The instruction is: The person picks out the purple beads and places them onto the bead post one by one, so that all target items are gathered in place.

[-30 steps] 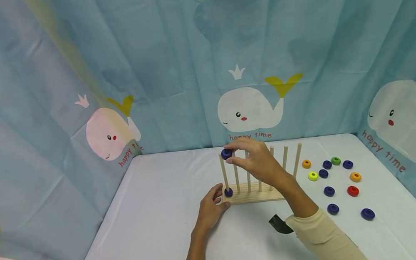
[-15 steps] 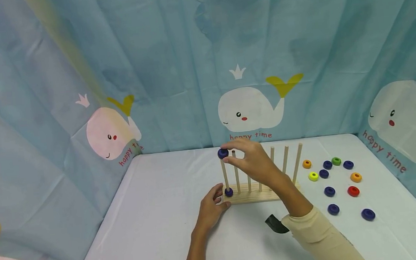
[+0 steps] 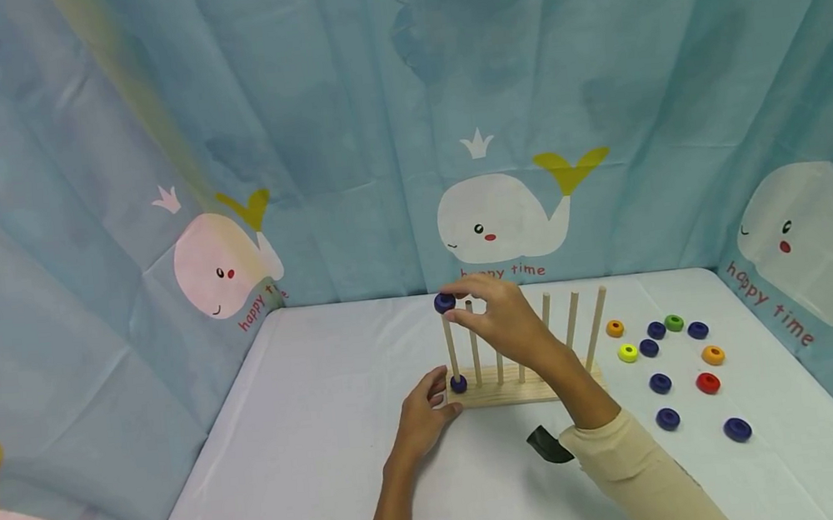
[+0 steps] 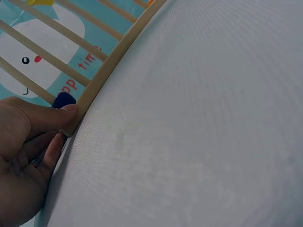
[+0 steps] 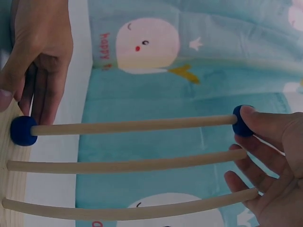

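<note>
A wooden peg stand (image 3: 527,393) with several upright pegs stands on the white table. At its left end my left hand (image 3: 419,420) grips the base, thumb (image 4: 70,108) on top and fingertips at the edge. One dark blue bead (image 5: 22,131) sits at the foot of the leftmost peg (image 3: 451,349). My right hand (image 3: 503,320) pinches a second blue bead (image 3: 445,302) between thumb and forefinger at that peg's top end. In the right wrist view the peg's tip meets this bead, while the other fingers reach near the neighbouring pegs.
To the right of the stand lie several loose beads: dark blue (image 3: 660,383), orange (image 3: 713,354), red (image 3: 708,383), yellow (image 3: 627,353) and green (image 3: 674,322). A blue curtain (image 3: 348,174) with whale prints hangs around the table (image 3: 313,437).
My right hand has moved slightly left with the blue bead, bringing it onto the top of the leftmost peg. The left hand has stayed at the base.
</note>
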Motion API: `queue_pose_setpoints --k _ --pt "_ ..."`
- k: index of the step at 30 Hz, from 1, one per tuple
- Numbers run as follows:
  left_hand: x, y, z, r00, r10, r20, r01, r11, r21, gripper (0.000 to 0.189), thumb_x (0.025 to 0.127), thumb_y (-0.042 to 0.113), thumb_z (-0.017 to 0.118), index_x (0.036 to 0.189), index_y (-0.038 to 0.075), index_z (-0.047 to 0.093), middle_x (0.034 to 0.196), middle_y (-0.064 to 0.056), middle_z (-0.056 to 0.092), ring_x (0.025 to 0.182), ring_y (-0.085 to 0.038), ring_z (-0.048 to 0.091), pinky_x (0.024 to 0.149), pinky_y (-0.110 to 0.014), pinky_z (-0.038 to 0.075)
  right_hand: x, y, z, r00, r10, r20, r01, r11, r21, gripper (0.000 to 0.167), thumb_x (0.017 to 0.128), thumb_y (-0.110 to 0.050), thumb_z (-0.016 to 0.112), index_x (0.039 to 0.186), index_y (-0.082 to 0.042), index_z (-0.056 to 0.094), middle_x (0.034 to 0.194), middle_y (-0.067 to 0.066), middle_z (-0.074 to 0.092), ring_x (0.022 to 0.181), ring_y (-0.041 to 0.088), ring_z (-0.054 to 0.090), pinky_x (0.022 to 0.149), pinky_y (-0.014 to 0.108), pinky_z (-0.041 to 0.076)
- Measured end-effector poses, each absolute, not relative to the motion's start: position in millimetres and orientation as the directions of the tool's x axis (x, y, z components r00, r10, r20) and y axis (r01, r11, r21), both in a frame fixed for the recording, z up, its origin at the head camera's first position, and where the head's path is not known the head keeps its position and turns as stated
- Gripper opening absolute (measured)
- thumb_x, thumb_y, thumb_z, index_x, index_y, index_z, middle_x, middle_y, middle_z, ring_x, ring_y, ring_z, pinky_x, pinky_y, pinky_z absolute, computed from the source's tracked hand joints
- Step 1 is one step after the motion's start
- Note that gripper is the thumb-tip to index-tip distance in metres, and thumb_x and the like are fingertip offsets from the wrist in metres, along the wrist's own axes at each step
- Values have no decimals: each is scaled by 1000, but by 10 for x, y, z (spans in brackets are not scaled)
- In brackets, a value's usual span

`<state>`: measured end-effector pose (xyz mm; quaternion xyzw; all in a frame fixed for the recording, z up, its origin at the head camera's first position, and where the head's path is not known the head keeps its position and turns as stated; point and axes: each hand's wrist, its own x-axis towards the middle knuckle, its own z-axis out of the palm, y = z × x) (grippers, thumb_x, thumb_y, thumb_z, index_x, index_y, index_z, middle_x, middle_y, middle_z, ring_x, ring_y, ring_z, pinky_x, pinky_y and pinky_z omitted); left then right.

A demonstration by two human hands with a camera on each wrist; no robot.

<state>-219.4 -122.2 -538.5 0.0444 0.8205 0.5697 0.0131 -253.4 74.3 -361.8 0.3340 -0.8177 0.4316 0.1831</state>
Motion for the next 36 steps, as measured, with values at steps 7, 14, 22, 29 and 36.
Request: queue_pose_setpoints --k 7,14,22,29,36 --pt "-2198 -1218 -5398 -995 89 42 70 338 938 69 92 8 81 155 10 52 147 -17 63 136 -36 60 115 -47 53 -2555 739 -3622 -732 -396 554 -681 425 -597 35 94 -11 82 127 -5 75 125 8 75 114 30 69 92 45 62" --pt "-2199 -1221 -5402 -995 93 47 76 342 937 70 92 8 81 155 10 53 146 -17 63 136 -36 60 115 -47 52 -2549 742 -3642 -743 -392 542 -669 448 -593 34 94 -13 82 127 -7 75 125 5 75 115 24 69 94 45 62" --pt "-2193 -1230 -5387 -995 88 43 71 336 939 70 92 7 81 155 9 52 147 -16 62 136 -35 60 114 -46 53 -2506 810 -3604 -740 -364 565 -672 440 -596 38 93 -17 83 130 -11 75 122 3 76 114 20 69 95 44 61" --pt "-2197 -1226 -5388 -996 78 46 70 336 939 70 91 5 81 155 9 53 146 -16 63 134 -34 62 114 -45 54 -2469 920 -3585 -721 -341 603 -692 403 -600 38 93 -17 84 129 -12 75 124 0 76 111 17 70 89 44 61" --pt "-2198 -1216 -5390 -996 73 50 71 330 941 70 90 4 82 154 8 53 145 -17 64 132 -35 63 112 -45 55 -2405 1067 -3555 -715 -306 629 -695 415 -588 39 93 -18 84 131 -16 75 124 -3 75 110 15 70 89 33 60"
